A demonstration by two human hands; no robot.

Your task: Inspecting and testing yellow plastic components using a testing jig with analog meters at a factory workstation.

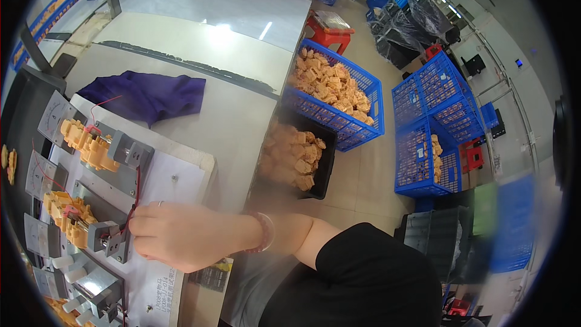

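Note:
My right hand reaches in from the right, palm down, with its fingers curled at the right end of a grey test fixture. The fingertips are hidden beneath the hand, so what they grip cannot be made out. In that fixture lies a yellow plastic gearbox with a pinkish-red part on it. A second yellow gearbox sits in the fixture behind it. Red wires run beside both, and a white dial meter stands at the left. My left hand is not in view.
A purple cloth lies at the back of the bench. Right of the bench, a blue crate and a black bin hold many yellow parts. More blue crates are stacked farther right. A dark tray borders the left.

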